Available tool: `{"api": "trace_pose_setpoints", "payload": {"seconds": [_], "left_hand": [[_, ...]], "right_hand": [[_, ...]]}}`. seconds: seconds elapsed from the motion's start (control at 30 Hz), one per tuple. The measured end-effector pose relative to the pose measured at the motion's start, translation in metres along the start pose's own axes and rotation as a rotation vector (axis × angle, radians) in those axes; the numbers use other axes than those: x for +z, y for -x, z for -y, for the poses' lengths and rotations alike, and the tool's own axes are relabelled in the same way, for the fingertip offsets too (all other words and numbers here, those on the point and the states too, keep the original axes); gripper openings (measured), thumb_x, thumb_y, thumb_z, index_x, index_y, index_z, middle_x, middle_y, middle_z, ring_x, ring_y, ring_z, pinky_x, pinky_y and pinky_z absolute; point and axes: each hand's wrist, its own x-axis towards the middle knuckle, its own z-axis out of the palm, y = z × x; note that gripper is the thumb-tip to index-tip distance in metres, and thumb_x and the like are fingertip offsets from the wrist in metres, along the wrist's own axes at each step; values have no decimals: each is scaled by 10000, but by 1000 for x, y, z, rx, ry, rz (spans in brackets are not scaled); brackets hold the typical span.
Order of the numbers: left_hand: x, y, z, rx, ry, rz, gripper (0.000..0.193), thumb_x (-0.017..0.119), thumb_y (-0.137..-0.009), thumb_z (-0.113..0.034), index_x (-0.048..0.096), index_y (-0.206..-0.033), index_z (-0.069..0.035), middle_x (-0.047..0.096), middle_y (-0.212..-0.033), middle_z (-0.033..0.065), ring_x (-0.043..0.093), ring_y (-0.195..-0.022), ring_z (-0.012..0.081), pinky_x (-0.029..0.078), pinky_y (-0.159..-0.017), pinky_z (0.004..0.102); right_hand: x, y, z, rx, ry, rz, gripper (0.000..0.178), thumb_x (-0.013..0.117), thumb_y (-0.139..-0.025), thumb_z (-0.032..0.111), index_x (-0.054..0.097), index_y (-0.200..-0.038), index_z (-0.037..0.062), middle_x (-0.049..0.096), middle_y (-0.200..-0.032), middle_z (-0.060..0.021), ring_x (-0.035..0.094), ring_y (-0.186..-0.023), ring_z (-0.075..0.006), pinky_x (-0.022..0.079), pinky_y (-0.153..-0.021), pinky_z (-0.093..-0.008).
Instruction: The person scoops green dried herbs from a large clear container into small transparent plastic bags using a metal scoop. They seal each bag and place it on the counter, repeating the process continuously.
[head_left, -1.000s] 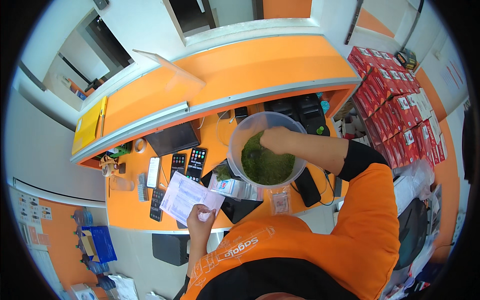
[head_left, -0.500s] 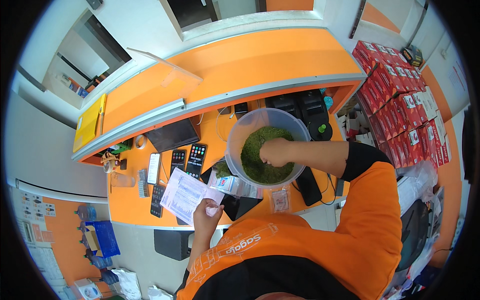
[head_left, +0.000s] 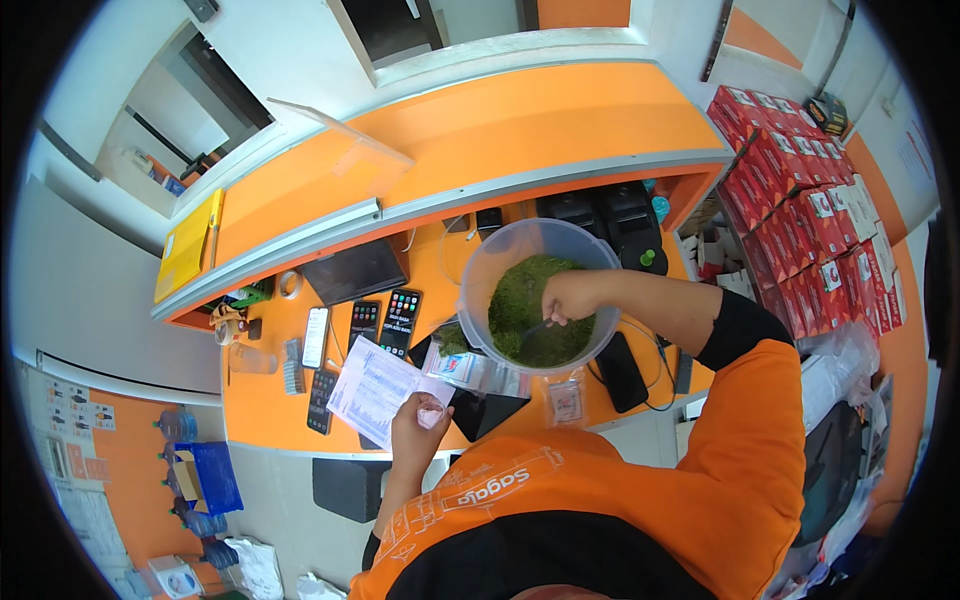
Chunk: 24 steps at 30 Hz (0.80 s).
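Nearest is the person's orange shirt [head_left: 640, 480] with its black collar. Just ahead of it, the left hand [head_left: 412, 428] is closed with its fingertips pinched on a small pale thing [head_left: 430, 413], too small to identify, over the lower corner of a printed sheet of paper [head_left: 375, 390] lying on the orange desk [head_left: 265, 420]. To the right, the right hand [head_left: 570, 298] is inside a translucent bucket [head_left: 510, 243], fingers curled round a thin grey tool [head_left: 537, 328] whose lower end goes down into the shredded green material [head_left: 520, 298] in the bucket. A small clear packet [head_left: 566, 402] lies near the bucket's near side, and a black device [head_left: 622, 372] lies beside it on the right. Between the paper and the bucket is a clear plastic pouch [head_left: 475, 373]. Left of the bucket, beyond the paper, two dark-screened phones [head_left: 401, 312] lie side by side, with a white-screened phone [head_left: 315, 337] to their left. Farther back are a dark flat case [head_left: 352, 272] and a roll of tape [head_left: 290, 285]. Beyond these runs a raised orange counter [head_left: 550, 105], with a yellow folder [head_left: 183, 255] at its left end and stacked red boxes [head_left: 800, 210] past its right end.
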Motion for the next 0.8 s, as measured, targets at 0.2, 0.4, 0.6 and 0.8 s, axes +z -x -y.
{"api": "trace_pose_setpoints", "payload": {"seconds": [0.2,0.4,0.6,0.8], "left_hand": [[-14,-26,-34,112,-21,6,270,839,-768,-118,628,-909,-25,695,-866,118,683,-851,296,525,-776,367],[-11,-83,-105,328,-75,64,281,835,-754,-157,634,-916,-46,686,-853,126,661,-847,339,523,-768,413],[26,-123,-139,498,-214,140,336,851,-704,-193,655,-947,-71,699,-856,142,673,-874,358,523,-776,471],[60,-124,-177,600,-266,159,344,859,-690,-211,665,-940,-76,708,-830,127,688,-860,323,529,-777,454]], "right_hand": [[-13,29,18,-41,-62,-80,221,645,-916,67,733,-1104,-10,747,-888,-80,686,-833,-179,524,-739,-335],[-22,91,33,-86,-104,-313,237,646,-930,99,736,-1118,-16,752,-883,-81,687,-831,-166,530,-764,-326],[-32,159,59,-105,-94,-481,250,643,-926,104,734,-1128,-14,755,-887,-91,704,-840,-184,538,-784,-337],[-21,179,53,-145,122,-592,224,644,-905,98,739,-1077,-9,736,-886,-117,705,-835,-235,546,-752,-359]]}}
